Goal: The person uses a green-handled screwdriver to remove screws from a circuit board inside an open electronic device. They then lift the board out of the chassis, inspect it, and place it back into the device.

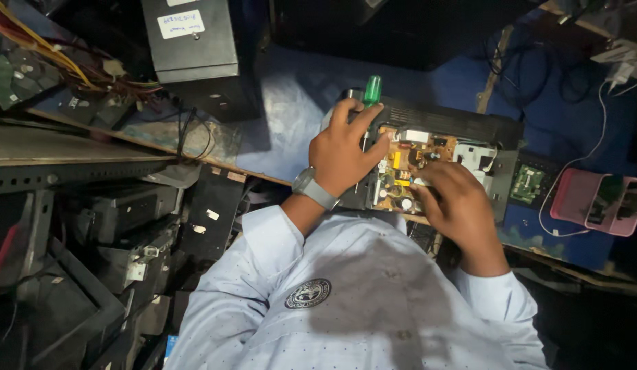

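A black opened device (462, 127) lies on the blue bench top, showing a tan circuit board (400, 171) with several small parts. My left hand (346, 147), with a grey wristwatch, grips a green-handled screwdriver (371, 90) whose shaft points down at the board's left edge. My right hand (455, 202) rests on the lower right of the board, fingers curled over it; whether it holds anything is hidden.
A grey metal box (191, 41) stands at the back left beside a bundle of coloured wires (65, 65). A pink box (596, 202) with a white cable sits at the right. Dark stacked equipment cases (119, 219) fill the left below a wooden shelf edge.
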